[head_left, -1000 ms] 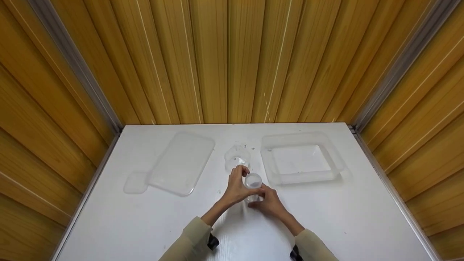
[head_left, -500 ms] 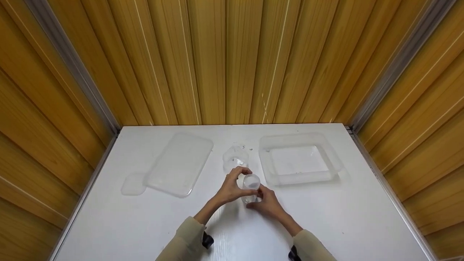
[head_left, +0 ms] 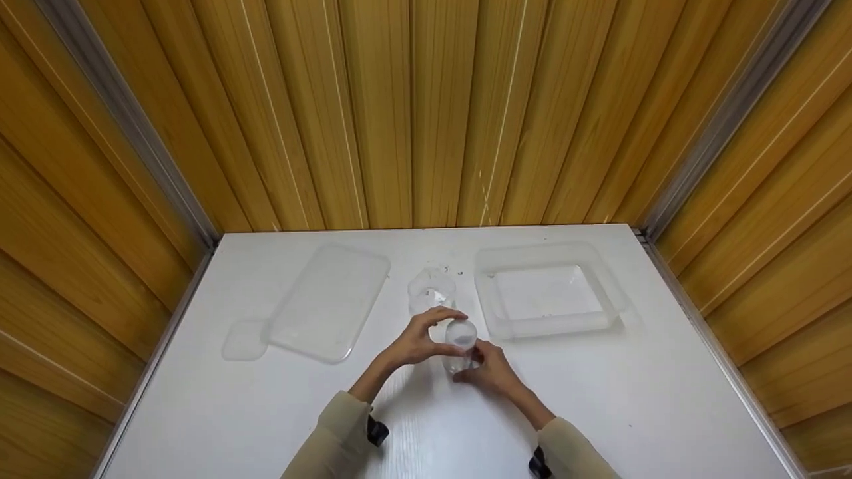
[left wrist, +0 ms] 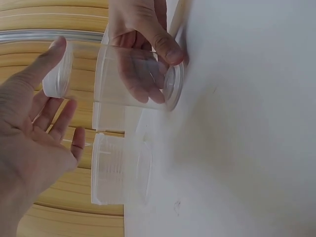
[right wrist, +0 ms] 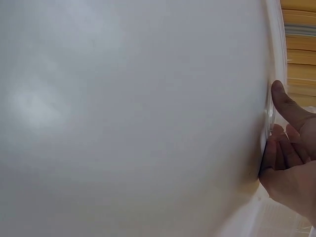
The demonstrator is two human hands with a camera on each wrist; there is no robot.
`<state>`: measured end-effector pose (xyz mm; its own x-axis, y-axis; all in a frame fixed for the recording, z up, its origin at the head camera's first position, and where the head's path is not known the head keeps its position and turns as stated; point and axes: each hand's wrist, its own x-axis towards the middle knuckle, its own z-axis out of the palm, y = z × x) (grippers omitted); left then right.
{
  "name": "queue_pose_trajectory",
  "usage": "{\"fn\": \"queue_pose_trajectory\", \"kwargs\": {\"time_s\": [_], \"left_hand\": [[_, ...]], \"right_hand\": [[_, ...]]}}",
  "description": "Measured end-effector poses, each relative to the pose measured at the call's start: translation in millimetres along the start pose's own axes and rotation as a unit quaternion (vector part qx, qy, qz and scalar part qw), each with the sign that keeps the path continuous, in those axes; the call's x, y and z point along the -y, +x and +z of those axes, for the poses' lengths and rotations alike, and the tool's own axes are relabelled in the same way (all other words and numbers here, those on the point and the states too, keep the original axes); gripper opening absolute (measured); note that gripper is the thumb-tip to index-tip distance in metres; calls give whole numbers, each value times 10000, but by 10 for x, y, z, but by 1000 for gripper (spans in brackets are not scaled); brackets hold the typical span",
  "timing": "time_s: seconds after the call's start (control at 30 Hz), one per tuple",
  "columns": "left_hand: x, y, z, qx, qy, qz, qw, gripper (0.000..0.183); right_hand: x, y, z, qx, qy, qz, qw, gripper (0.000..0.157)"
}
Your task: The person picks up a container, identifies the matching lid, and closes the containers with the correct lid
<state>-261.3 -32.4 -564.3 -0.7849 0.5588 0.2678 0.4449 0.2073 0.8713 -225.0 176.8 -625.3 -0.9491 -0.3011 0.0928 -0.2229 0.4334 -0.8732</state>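
Observation:
A clear plastic jar with a translucent ribbed lid stands upright on the white table near its middle. My left hand pinches the lid by its rim between thumb and a finger. In the left wrist view, the lid sits on the mouth of the jar, and the other left fingers are spread loosely. Low on the jar, near its base, my right hand grips the side. The right wrist view catches the right hand only at its edge, with the jar mostly hidden.
Just behind the hands is a clear round container. A large translucent rectangular box stands at the right. On the left lie a large flat lid and a small square lid. Wood-patterned walls border the table.
My left hand has turned about the lid, its wrist swinging outward to the left and its index finger reaching further over the lid's far side. The right hand keeps its grip on the jar.

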Motion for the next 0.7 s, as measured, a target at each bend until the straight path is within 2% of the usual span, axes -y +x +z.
{"fn": "queue_pose_trajectory", "kwargs": {"time_s": [0.2, 0.43, 0.63, 0.7], "left_hand": [[26, 27, -53, 255, -148, 154, 9994, 56], [3, -25, -47, 168, -173, 87, 9997, 58], [-10, -114, -9, 67, 83, 6, 9999, 74], [-3, -150, -10, -5, 407, 18, 9992, 76]], "right_hand": [[46, 58, -48, 269, -346, 100, 9990, 60], [58, 81, -92, 473, -394, -46, 9981, 59], [21, 42, -91, 462, -469, -237, 9975, 59], [10, 35, -85, 422, -502, -265, 9975, 59]]}}
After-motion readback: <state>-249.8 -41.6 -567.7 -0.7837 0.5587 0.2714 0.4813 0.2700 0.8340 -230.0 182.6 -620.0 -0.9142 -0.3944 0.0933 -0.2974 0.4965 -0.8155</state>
